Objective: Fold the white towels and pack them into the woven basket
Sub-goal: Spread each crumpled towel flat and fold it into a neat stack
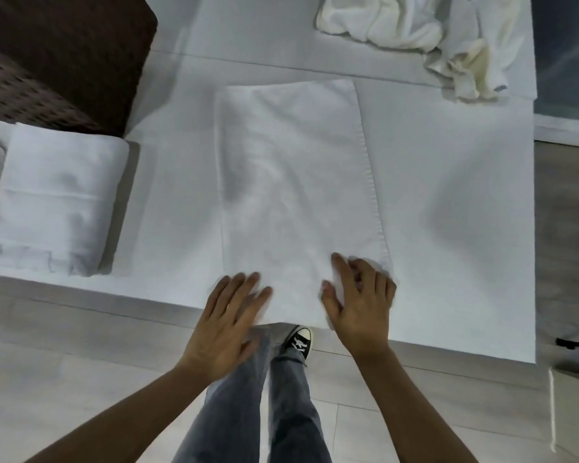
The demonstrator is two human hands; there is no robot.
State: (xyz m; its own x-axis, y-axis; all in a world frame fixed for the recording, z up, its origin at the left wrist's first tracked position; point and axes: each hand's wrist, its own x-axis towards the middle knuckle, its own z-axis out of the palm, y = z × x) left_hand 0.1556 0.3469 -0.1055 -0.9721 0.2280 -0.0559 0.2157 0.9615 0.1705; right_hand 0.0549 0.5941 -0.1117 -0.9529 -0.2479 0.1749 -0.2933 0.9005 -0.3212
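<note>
Running lengthwise away from the person, the towel lies flat on the table; left hand rests flat at its near edge, right hand fingers pinch the near corner.

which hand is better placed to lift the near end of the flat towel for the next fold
Right, probably. The right hand already has fingers curled on the near right corner of the flat white towel, while the left hand lies flat and open at its near left edge.
</note>
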